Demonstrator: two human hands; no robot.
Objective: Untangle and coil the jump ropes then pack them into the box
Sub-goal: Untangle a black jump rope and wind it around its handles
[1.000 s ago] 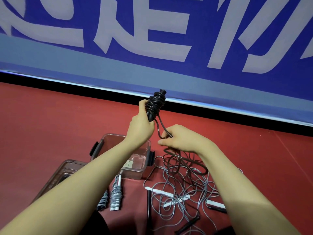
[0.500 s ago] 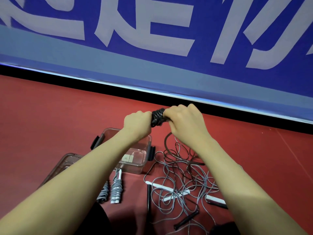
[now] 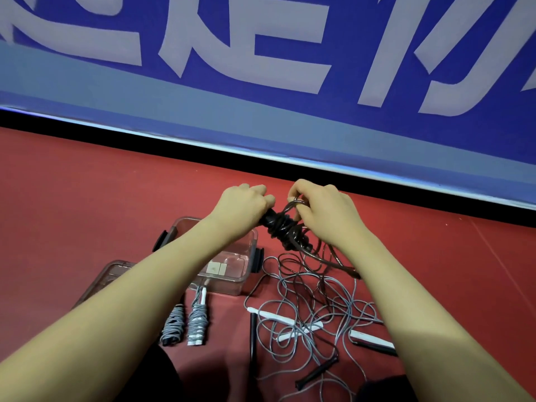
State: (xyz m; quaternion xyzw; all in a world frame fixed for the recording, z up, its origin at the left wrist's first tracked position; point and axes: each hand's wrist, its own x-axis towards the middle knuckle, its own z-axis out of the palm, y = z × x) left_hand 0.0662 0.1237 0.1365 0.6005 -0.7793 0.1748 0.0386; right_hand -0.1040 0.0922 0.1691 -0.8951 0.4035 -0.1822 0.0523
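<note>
Right hand (image 3: pixel 327 216), centre of frame: fingers (image 3: pixel 298 195) curled round a loop of the dark cord, pinching it just above the wound bundle. Left hand (image 3: pixel 243 207) beside it, clenched round the handle end of the black jump rope (image 3: pixel 282 227); several turns already sit on the handles, tail trailing down-right to the floor.

My read: mid-wrap. To do this well I'd keep the left grip firm so the turns don't slide, lay each new loop snug against the last one, and feed slack gently, since the tail runs into the tangled ropes (image 3: pixel 313 309) in the lower centre-right and may snag there. A hard pull could drag the grey cords along.

Two grey coiled ropes (image 3: pixel 185 323) lie side by side on the red floor, lower centre-left, just in front of the box.

Clear box (image 3: pixel 240 274), centre-left, partly behind my left forearm: open, black latches at the sides, no rope visible inside; only a small pale label shows on it. Its lid (image 3: pixel 110 277) seems to lie lower left, mostly hidden; what's on it I cannot tell.
</note>
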